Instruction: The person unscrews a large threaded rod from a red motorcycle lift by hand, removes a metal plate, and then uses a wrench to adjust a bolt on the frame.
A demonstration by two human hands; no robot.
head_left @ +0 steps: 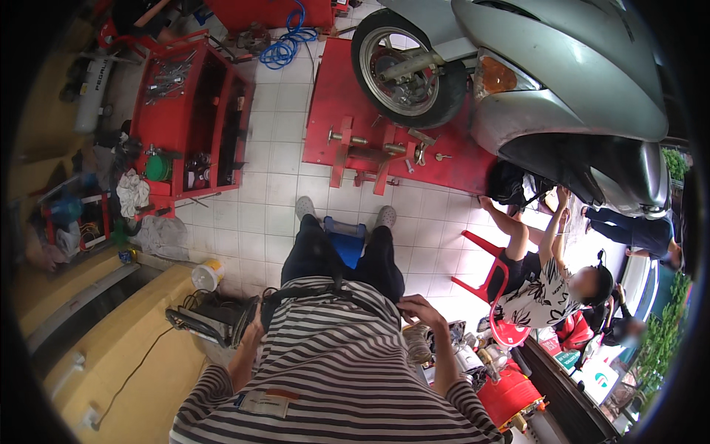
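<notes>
My left hand (258, 317) is low beside my waist, next to a dark strap (285, 293); its fingers are mostly hidden. On the other side, my right hand (418, 309) has its fingers bent and drawn together at the hem of my striped shirt (336, 348). Whatever may be between those fingertips is too small to make out. A blue box-like object (345, 243) lies on the floor between my legs.
Ahead, a silver scooter (577, 81) stands on a red platform (325, 89) with a red clamp (382, 159) and loose metal parts. A red tool cart (164, 111) and blue hose (287, 50) are left. At right, a person (540, 292) sits on a red chair (479, 290).
</notes>
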